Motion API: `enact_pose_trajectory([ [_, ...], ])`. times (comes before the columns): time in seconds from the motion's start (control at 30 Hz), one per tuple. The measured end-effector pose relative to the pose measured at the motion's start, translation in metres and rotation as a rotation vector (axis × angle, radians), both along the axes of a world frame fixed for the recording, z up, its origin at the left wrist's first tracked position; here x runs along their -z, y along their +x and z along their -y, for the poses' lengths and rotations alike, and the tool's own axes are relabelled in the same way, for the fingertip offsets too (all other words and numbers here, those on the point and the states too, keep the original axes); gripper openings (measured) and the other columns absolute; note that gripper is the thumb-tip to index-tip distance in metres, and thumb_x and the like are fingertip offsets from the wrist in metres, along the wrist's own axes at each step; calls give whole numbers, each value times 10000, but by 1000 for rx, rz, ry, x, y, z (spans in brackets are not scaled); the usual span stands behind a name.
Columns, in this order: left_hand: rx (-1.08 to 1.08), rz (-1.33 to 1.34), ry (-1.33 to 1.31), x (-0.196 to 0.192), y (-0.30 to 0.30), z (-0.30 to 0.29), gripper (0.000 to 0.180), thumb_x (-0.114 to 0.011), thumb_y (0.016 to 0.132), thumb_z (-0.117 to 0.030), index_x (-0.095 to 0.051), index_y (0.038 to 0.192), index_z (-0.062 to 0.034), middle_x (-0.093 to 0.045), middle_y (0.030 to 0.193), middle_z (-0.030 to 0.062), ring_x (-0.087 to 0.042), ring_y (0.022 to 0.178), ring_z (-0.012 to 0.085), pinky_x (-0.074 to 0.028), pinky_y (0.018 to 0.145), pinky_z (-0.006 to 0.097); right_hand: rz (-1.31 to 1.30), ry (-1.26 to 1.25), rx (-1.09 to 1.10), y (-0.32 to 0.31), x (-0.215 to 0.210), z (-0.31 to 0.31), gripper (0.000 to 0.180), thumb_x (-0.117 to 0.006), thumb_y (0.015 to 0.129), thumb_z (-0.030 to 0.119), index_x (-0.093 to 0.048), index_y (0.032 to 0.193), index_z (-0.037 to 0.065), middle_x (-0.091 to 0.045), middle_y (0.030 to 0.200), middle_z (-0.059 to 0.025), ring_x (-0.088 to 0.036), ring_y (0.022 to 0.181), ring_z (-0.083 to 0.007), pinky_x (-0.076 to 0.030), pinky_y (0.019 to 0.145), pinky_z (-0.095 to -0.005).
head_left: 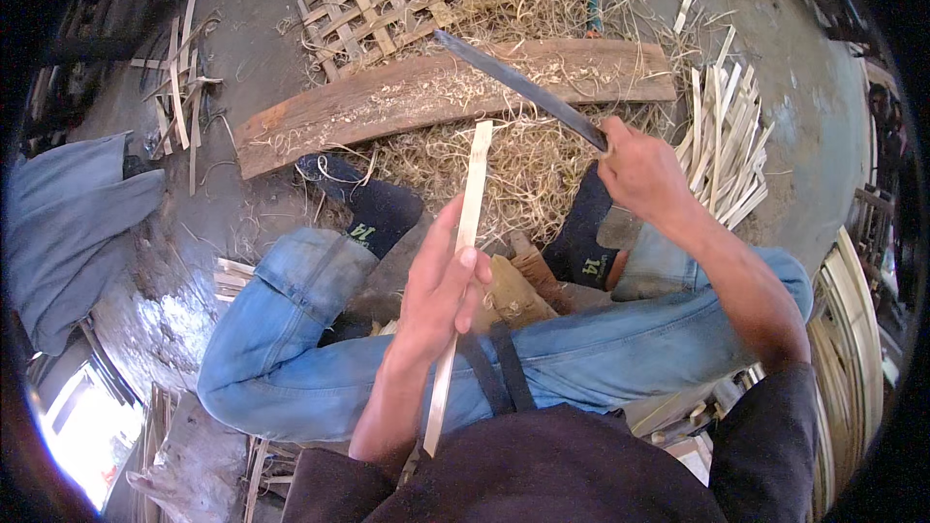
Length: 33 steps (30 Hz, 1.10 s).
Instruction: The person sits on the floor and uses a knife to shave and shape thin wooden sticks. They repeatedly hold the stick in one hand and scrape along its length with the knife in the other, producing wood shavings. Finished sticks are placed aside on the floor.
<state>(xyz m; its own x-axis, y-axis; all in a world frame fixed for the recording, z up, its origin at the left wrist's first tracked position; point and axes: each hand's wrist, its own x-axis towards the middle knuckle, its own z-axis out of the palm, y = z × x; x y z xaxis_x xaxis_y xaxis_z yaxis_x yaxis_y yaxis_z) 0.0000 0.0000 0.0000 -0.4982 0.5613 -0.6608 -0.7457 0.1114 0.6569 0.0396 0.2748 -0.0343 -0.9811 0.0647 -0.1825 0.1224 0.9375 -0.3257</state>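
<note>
Item 1. My left hand (441, 286): fingers curled closed around a long pale bamboo strip (463, 261), thumb laid along its side. The strip runs through my grip, its far end pointing away from me past the fingertips, its near end reaching back below my wrist toward my lap.

Item 2. My right hand (641, 172): fist wrapped tight on the handle of a long dark blade (518, 87). The blade slants up and leftward away from the knuckles, well apart from the strip, its tip over a wooden plank.

Item 3. Below both hands: my legs in blue jeans (291, 329), crossed, with dark socks (378, 208) just beyond my left fingertips. A brown leather pad (513, 291) lies on my lap just right of my left hand.

Item 4. Beyond the fingertips: the curved wooden plank (426, 92) lying across the floor, with dry bamboo shavings (523, 174) heaped around it.

Item 5. Farther out past the plank: a woven bamboo mat (378, 0), partly buried in shavings.

Item 6. Right of my right hand: a stack of cut pale bamboo slats (727, 145).

Item 7. Far left of my left hand: loose splints (179, 87) scattered on the floor, and a grey cloth (68, 223).
</note>
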Motion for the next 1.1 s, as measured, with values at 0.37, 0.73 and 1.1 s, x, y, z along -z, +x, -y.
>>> enact_pose_trajectory([
  [0.37,54,-31,-64,14,18,-1,454,-366,1015,-317,-412,1374,-44,-425,640,-32,-383,456,30,-327,404,177,94,-18,-134,9,-14,27,94,-518,833,97,-494,909,46,-612,800,-137,-644,707,-350,-524,594,-449],
  [0.73,94,-73,-65,7,8,-2,401,-321,1022,-276,-489,1283,-23,-497,648,-6,-467,460,63,-396,433,210,248,-112,-105,10,-13,32,140,-555,796,92,-494,899,19,-620,780,-200,-632,715,-399,-513,625,-482],
  [1.1,75,-34,-29,11,12,-7,418,-346,1023,-320,-497,1244,0,-474,636,-11,-431,434,52,-362,402,193,204,-65,-142,12,-13,33,187,-558,805,113,-502,964,33,-618,800,-191,-642,712,-396,-526,617,-492],
])
